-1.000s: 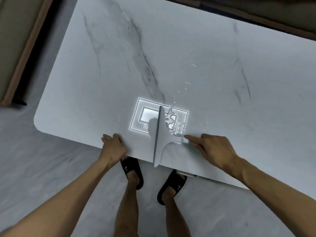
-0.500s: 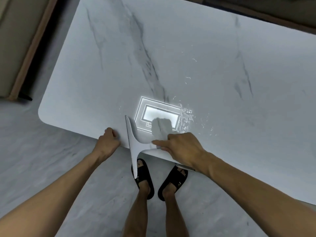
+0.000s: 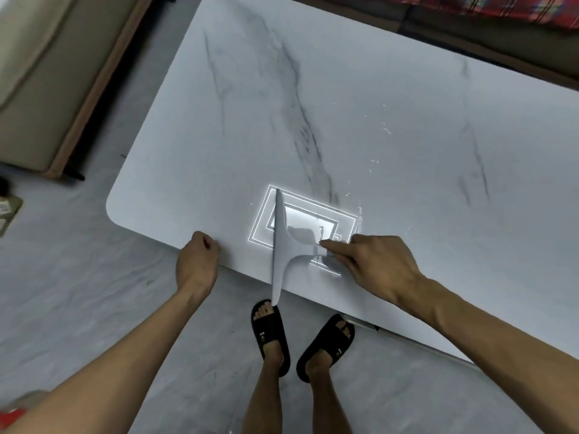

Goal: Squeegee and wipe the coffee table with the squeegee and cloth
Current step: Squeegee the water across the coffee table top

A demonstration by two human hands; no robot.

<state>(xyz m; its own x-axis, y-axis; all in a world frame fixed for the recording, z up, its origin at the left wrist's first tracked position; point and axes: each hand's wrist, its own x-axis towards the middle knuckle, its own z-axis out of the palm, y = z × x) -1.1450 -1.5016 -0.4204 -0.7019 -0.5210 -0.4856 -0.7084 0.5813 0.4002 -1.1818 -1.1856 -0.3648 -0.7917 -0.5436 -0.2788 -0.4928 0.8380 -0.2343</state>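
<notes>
Since half a second ago the squeegee (image 3: 279, 245) has swung back to the right, away from the left hand, and its blade now crosses the bright rectangular reflection (image 3: 313, 219) on the table (image 3: 391, 89).

From the head camera, the pale squeegee lies with its long blade running from the reflection down past the near table edge, its lower tip hanging over the floor above the left sandal (image 3: 270, 332). Its handle reaches rightward into the right hand (image 3: 376, 267), which grips it with fingers wrapped underneath and the index finger stretched along the top. The left hand (image 3: 196, 261) is curled loosely over the near edge of the table, grasping nothing but the edge itself, well apart from the blade. Small white streaks and droplets (image 3: 387, 130) are scattered on the marble-patterned top to the right of the reflection. Two feet in black sandals stand on the grey floor (image 3: 78, 292) just below the table edge. A beige sofa (image 3: 34, 76) sits at the upper left.
</notes>
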